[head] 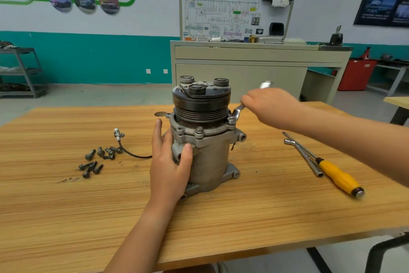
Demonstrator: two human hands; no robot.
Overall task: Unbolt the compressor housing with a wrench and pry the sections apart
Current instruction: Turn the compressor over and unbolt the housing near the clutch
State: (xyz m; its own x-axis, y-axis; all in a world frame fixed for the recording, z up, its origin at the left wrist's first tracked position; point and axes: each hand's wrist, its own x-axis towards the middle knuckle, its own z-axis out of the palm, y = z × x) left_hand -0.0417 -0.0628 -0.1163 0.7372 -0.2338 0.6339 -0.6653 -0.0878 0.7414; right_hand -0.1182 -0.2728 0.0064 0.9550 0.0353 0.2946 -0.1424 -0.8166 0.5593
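Here the compressor (pixel 205 157) stands upright near the middle of the wooden tabletop (pixel 66 206), its black grooved pulley (pixel 201 107) on top. The left hand (pixel 169 162) clasps the grey housing from the left, thumb across the front. Its fingers reach round the side, and their tips are hidden behind the body. The right hand (pixel 270 107) has a closed grip on a wrench (pixel 238 113). The ring end sits over a bolt on the right of the flange, the shaft is mostly covered by the hand, and the far end pokes out blurred. Another flange bolt (pixel 199 130) shows at the front. Loose bolts (pixel 95 160) lie scattered to the left, near a wired connector (pixel 118 134) whose lead runs behind the left hand. To the right lie a yellow-handled screwdriver (pixel 338 177) and a bent socket wrench (pixel 303 155).
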